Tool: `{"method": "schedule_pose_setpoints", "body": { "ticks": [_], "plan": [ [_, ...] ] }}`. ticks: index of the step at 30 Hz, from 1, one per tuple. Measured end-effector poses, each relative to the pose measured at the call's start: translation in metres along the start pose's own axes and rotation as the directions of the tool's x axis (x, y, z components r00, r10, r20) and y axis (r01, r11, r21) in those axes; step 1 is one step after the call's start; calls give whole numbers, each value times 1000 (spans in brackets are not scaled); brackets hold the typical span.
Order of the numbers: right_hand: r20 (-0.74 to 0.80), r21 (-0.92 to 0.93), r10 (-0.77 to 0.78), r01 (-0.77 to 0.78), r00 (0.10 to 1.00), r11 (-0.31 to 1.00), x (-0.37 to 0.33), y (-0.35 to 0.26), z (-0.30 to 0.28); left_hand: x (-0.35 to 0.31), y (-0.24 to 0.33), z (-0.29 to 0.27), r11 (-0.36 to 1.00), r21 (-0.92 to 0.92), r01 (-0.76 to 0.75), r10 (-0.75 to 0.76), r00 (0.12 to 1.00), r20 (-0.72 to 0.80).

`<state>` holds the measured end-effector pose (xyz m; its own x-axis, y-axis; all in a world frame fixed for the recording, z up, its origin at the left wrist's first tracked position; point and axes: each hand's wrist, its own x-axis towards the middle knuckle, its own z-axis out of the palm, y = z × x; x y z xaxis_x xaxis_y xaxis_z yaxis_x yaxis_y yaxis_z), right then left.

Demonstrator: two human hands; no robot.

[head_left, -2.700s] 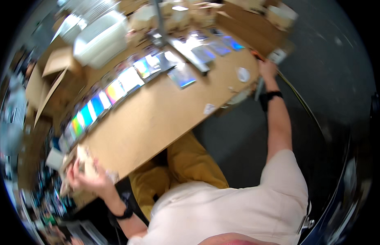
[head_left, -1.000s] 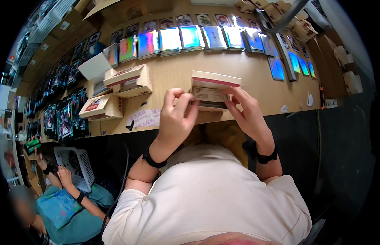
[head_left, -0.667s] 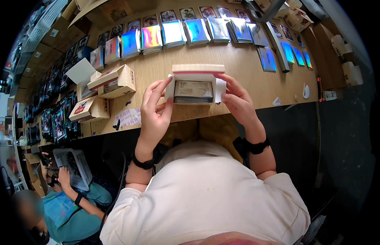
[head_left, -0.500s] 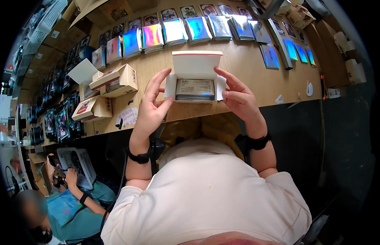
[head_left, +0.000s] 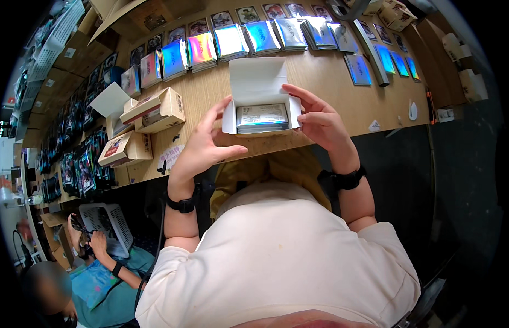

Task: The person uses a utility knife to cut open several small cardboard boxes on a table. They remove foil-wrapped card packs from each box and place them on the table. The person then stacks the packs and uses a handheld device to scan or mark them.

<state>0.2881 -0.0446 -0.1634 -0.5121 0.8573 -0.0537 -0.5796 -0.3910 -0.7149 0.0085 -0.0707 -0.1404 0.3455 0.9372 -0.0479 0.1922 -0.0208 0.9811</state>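
Note:
A small white-lined carton [head_left: 258, 98] sits at the table's front edge with its lid raised and side flaps out. Inside lies a stack of foil card packs [head_left: 261, 116]. My left hand [head_left: 202, 139] is open beside the carton: its fingertips rest by the left flap, and the thumb stretches out below the front. With thumb and bent fingers, my right hand [head_left: 323, 120] grips the carton's right flap, and its index finger reaches up to the lid's edge.
Rows of shiny foil packs [head_left: 231, 41] line the back, with picture cards [head_left: 221, 20] behind. Cream cartons [head_left: 153, 109] stand at left, near many dark packs [head_left: 88, 164]. A metal bar [head_left: 369, 52] lies at right. Lower left, another person's hands [head_left: 98, 243] work near a grey basket [head_left: 120, 227].
My left thumb has left the carton's front corner and swung out below it. The lid has tilted, showing more of its inner face. My right hand stays at the right flap.

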Motion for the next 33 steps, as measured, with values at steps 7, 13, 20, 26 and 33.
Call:
{"method": "schedule_pose_setpoints", "body": {
  "ticks": [7,13,20,26,33],
  "plan": [
    [-70,-243,-59,41,996,969,-5,-4,12,16,4,12,938,346,36,-16,998,-59],
    [-109,-392,-131,79,985,917,-7,0,17,11,6,6,974,218,56,-57,998,-1],
    [-100,-465,-283,207,954,861,-10,13,9,16,5,7,980,154,-127,136,990,-49],
    [42,-984,-561,133,827,122,-11,27,22,29,14,6,958,-279,-61,14,985,-170],
    [38,-997,-704,-16,709,-70,-7,25,33,38,-14,4,909,-403,110,-146,987,-61]
  ]
}}
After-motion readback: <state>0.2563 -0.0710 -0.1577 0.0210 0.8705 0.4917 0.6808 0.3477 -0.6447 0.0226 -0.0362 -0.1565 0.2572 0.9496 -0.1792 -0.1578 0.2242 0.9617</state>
